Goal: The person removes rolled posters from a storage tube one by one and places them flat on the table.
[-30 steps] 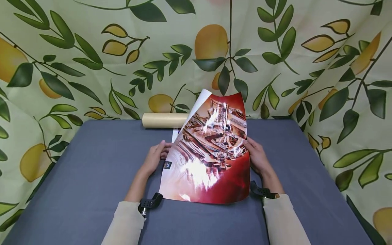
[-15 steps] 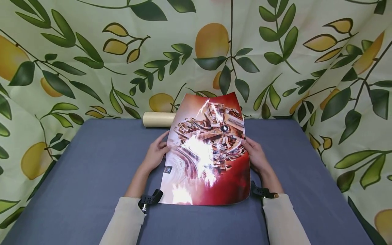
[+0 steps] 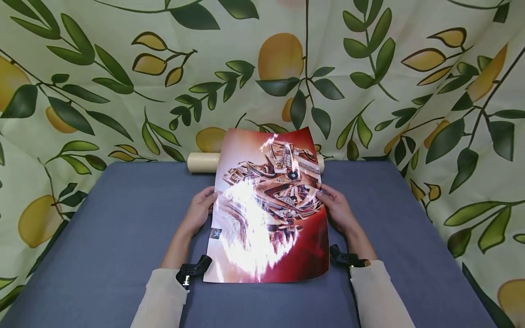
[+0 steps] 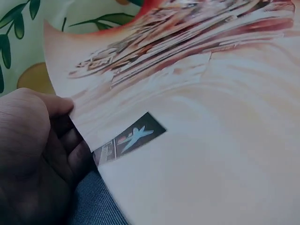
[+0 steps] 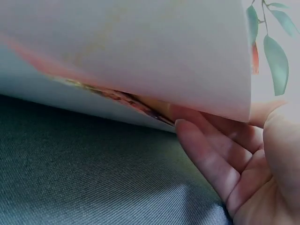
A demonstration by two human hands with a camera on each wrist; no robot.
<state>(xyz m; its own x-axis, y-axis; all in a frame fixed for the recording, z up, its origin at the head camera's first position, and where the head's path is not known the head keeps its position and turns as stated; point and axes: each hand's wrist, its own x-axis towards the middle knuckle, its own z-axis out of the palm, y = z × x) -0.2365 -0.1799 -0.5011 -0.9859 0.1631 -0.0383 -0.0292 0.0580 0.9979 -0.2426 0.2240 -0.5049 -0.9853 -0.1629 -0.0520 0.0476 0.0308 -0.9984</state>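
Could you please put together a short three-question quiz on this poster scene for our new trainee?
1. True or false: the glossy poster lies flat on the blue table.
2. Which grips the poster's edge: A the left hand only, B the right hand only, C both?
3. What lies behind the poster near the backdrop?

Key:
1. False; its far end curves up.
2. C.
3. A beige cardboard tube.

Poster (image 3: 268, 209): thin paper, high gloss, printed face throwing white glare; underside plain matt white in right wrist view. Tablecloth (image 3: 102, 237): blue-grey woven cloth, matt, fine rough weave. Roll (image 3: 203, 162) at back: tan paper, smooth, dull. Backdrop (image 3: 123, 77): printed leaf-and-lemon fabric, matt, softly creased. Sleeves (image 3: 157, 298): cream cloth, soft.
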